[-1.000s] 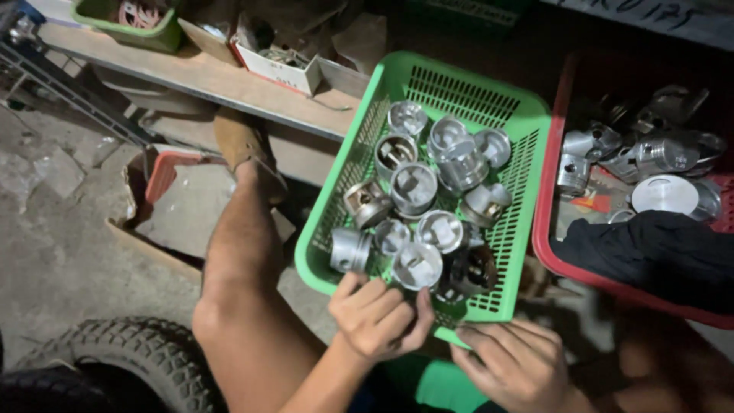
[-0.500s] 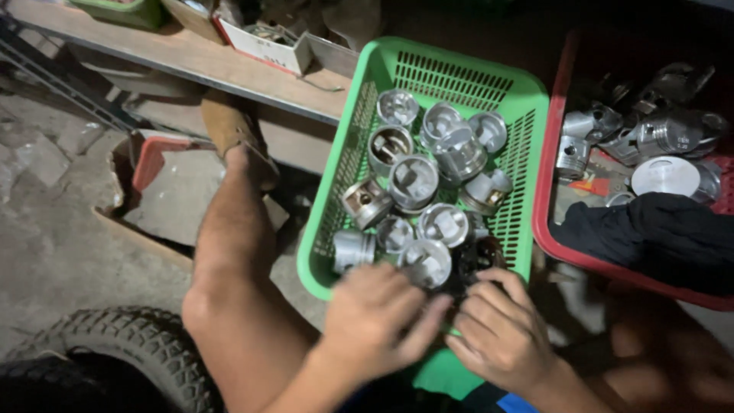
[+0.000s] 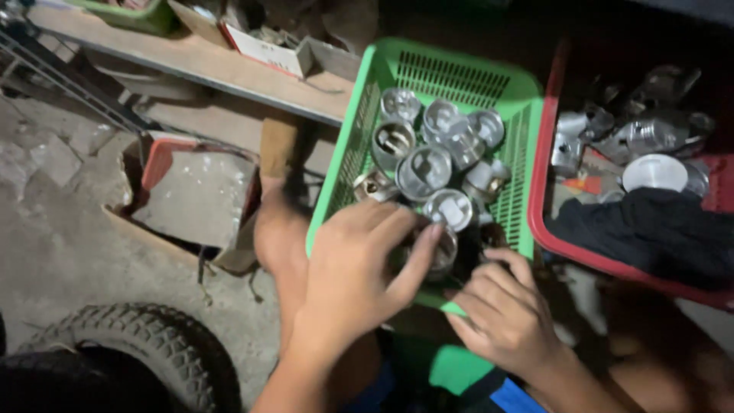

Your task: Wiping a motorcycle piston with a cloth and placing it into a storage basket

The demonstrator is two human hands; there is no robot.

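A metal piston is being gripped by the left hand at the near edge of the green basket, at 6 o'clock among the other pistons being kept there. The fingers are being curled over the piston's top. The basket's near rim is being held by the right hand, closed, at 5 o'clock. A red basket of metal parts and a dark cloth is being kept at 3 o'clock. A tyre is being seen at 8 o'clock, a wooden shelf at 11.
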